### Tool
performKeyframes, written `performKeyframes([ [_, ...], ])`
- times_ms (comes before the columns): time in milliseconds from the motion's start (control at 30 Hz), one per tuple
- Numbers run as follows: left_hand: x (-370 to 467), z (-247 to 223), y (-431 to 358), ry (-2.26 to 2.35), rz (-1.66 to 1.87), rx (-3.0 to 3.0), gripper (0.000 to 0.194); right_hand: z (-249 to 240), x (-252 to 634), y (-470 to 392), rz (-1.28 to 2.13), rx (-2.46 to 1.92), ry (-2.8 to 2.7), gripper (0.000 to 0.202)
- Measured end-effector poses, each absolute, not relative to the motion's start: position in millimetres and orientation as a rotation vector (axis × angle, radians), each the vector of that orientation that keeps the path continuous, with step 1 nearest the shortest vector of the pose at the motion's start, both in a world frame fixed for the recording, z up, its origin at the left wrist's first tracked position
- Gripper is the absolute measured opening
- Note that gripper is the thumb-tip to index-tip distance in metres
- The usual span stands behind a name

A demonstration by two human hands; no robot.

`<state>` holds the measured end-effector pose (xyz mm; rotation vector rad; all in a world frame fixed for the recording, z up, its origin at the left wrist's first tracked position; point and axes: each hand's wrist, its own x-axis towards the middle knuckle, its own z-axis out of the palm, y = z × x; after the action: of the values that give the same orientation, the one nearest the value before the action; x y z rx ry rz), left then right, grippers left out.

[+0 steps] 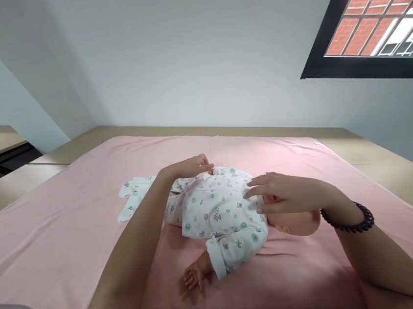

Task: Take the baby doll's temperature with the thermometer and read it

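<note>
A baby doll (215, 202) lies on its back with its head to the right, dressed in a white printed top and trousers. My left hand (191, 167) is at the far side of its body, fingers curled at the cuff of the doll's far sleeve, where a bit of the doll's hand (211, 172) shows between. Over the doll's upper chest and neck hovers my right hand (284, 191), fingers spread and holding nothing; it covers much of the doll's face. The doll's near arm (238, 249) stretches toward me, its brown hand (197, 272) on the blanket.
A pink blanket (69, 223) with slight creases covers the wooden table (388, 165). Behind stands a white wall (196, 52), with a barred window (370, 24) at upper right. A white metal rail (14, 308) juts in at lower left.
</note>
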<state>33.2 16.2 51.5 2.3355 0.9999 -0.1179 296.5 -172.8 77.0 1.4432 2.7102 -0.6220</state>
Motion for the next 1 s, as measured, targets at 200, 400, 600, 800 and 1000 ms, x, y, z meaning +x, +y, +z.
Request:
performKeyframes([
  [200,8.4,101.0,-20.3,0.695,-0.48,2.482,0.056,70.8,282.9,-180.6,-0.431,1.498,2.697,0.039],
  [400,15.1,93.2,-24.3,0.637,-0.62,2.485,0.047,68.3,285.7,-177.6,-0.516,1.581,2.604,0.044],
  [600,15.7,95.8,-28.4,0.634,-0.633,2.522,0.043,62.9,290.3,-176.0,-0.509,1.546,2.633,0.051],
  [800,9.1,103.6,-36.7,0.615,-0.601,2.569,0.042,67.3,283.9,-182.0,-0.389,1.518,2.668,0.048],
  [1000,-2.6,118.0,-54.7,0.587,-0.525,2.614,0.028,81.5,274.4,-198.0,-0.52,1.355,2.794,0.04],
])
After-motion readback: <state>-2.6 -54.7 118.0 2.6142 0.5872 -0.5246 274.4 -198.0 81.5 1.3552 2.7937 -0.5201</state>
